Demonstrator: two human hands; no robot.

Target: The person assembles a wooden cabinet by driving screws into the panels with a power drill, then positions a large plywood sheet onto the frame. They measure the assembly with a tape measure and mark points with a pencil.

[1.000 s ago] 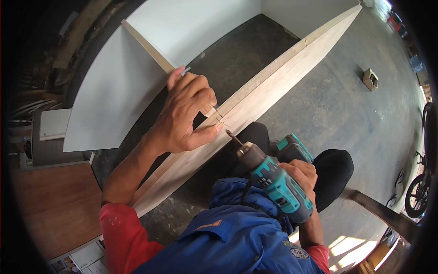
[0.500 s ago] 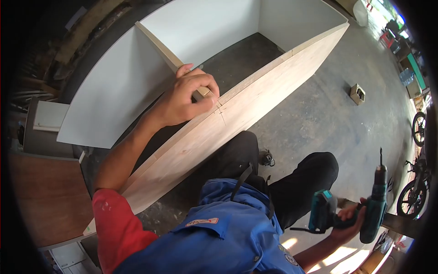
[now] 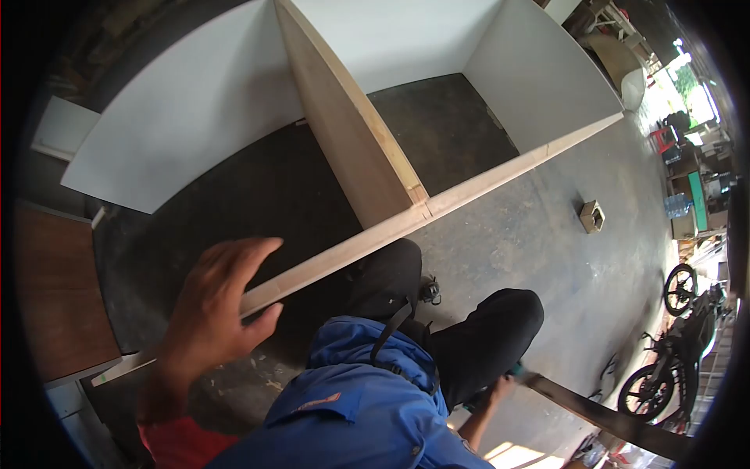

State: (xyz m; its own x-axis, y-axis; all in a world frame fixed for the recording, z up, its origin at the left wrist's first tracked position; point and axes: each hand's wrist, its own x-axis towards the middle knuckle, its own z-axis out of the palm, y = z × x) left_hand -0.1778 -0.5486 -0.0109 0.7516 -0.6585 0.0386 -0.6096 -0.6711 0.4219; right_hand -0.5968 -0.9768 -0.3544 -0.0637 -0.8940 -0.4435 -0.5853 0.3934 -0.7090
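My left hand (image 3: 211, 305) is open at the near end of the long wooden panel (image 3: 336, 262), thumb and fingers apart on either side of its top edge. A wooden divider (image 3: 355, 117) meets this panel at a corner joint, where pencil lines show. White boards (image 3: 195, 94) form the far side of the frame. Low beside my right knee, my right hand (image 3: 500, 389) is closed on a cordless drill (image 3: 516, 369), of which only small teal and dark parts show; my leg and clothing hide the rest.
A small hollow block (image 3: 592, 217) lies on the concrete floor (image 3: 516, 242) to the right. A dark plank (image 3: 601, 414) runs along the lower right, near a motorcycle (image 3: 680, 359). At the left stands a brown board (image 3: 62, 289).
My left hand has let go of the divider's joint and moved left and nearer along the panel. My right hand has lowered the drill towards the floor. The long panel now appears more edge-on.
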